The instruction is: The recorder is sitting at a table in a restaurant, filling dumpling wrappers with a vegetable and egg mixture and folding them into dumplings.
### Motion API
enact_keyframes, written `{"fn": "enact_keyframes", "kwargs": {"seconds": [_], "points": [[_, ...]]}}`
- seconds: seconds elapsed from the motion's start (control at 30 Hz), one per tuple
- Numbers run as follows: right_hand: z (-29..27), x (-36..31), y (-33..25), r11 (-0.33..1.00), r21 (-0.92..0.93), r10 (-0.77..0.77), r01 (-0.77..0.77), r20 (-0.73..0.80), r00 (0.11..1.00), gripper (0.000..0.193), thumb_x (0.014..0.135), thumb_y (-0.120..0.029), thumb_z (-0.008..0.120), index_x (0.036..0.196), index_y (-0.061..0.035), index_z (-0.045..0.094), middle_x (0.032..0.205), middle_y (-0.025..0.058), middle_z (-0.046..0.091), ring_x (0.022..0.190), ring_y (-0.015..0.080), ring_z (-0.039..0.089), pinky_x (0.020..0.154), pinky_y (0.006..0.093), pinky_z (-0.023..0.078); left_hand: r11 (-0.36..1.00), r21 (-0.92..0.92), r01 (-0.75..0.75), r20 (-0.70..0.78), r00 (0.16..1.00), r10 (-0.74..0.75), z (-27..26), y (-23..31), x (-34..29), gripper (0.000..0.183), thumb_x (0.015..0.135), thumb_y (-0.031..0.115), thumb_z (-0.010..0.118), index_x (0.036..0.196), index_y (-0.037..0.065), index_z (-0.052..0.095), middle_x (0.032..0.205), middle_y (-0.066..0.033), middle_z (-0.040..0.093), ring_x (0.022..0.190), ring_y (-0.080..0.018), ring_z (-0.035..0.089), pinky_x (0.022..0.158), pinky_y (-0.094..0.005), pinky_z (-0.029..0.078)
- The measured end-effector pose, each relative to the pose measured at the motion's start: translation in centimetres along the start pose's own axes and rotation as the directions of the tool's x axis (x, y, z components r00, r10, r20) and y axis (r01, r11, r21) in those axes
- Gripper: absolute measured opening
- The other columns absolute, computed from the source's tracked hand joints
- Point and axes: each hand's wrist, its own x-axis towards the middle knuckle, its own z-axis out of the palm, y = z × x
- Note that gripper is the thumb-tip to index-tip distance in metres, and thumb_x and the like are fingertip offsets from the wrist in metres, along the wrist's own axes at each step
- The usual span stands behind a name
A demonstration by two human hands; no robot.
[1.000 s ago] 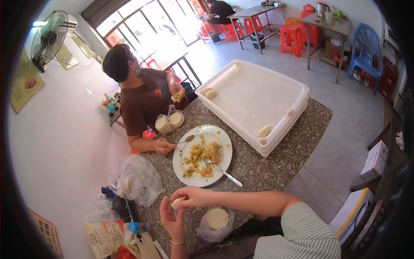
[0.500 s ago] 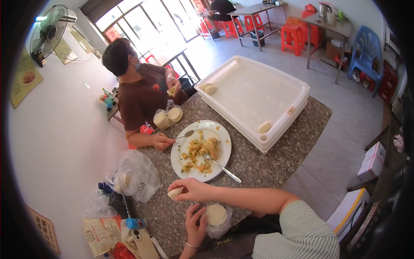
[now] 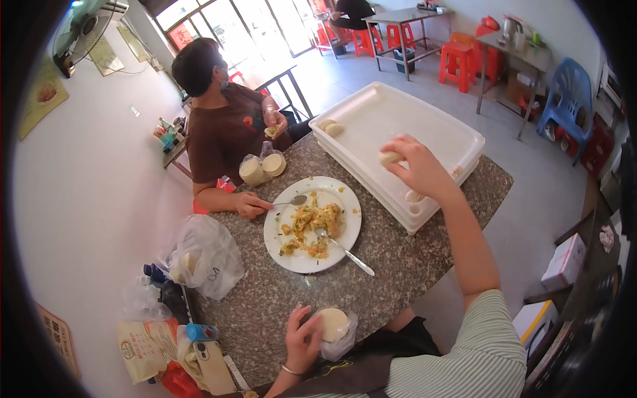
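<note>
Close beside the loosely spread left hand [image 3: 302, 341] sit round wrappers [image 3: 334, 324]. Farther out, the right hand [image 3: 413, 164] pinches a dumpling [image 3: 387, 158] over the white tray [image 3: 431, 118]. This looks like the putting-down step, needing a soft let-go. That hand hides part of the dumpling. Far past it, a person in black [image 3: 353, 9] is cut off.

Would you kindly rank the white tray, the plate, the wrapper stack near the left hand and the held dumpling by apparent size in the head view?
1. White tray
2. Plate
3. Wrapper stack
4. Dumpling, partly covered by the right hand
</note>
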Motion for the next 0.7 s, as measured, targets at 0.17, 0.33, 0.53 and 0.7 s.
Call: {"fn": "enact_keyframes", "kwargs": {"seconds": [0.17,0.33,0.53,0.7], "points": [[-1.3,-0.6,1.8,0.989,-0.027,0.144,-0.149,0.469,0.871,0.027,0.08,-0.011,0.062,0.106,-0.0047,0.063,0.101,0.0126,0.062,0.09,0.0229,0.061,0.082,0.032,0.048,0.997,0.009,0.082,0.016,0.996,-0.082,-0.2,0.4,0.2,0.031,0.075,0.01,0.069,0.105,0.004,0.066,0.121,-0.0184,0.055,0.12,-0.0363,0.048,0.103,-0.045,0.035],[-1.3,-0.8,1.0,0.976,0.042,0.164,-0.212,0.498,0.852,0.025,0.081,-0.014,0.06,0.104,-0.0052,0.064,0.1,0.0104,0.063,0.09,0.0217,0.061,0.082,0.0317,0.047,0.996,-0.017,0.089,-0.01,0.996,-0.089,-0.2,0.1,0.0,0.032,0.072,0.01,0.071,0.104,0.005,0.066,0.118,-0.0168,0.056,0.117,-0.0372,0.049,0.102,-0.0458,0.036],[-1.2,-0.9,1.3,0.984,0.02,0.151,-0.178,0.444,0.883,0.026,0.08,-0.01,0.057,0.104,-0.004,0.064,0.099,0.0095,0.065,0.092,0.0198,0.061,0.085,0.0321,0.047,0.991,-0.081,0.111,-0.03,0.993,-0.113,0.1,0.4,0.1,0.032,0.07,0.007,0.073,0.101,0.004,0.066,0.116,-0.0151,0.058,0.115,-0.0345,0.052,0.101,-0.044,0.038],[-1.6,-0.5,1.5,0.937,0.217,0.12,-0.274,0.538,0.834,0.029,0.08,-0.011,0.058,0.107,-0.0006,0.062,0.098,0.0083,0.067,0.095,0.0178,0.061,0.089,0.0317,0.046,0.98,-0.151,0.13,-0.061,0.988,-0.14,0.1,0.1,0.3,0.03,0.069,0.005,0.073,0.098,0.004,0.067,0.112,-0.015,0.059,0.114,-0.0334,0.052,0.099,-0.0417,0.04]]}}
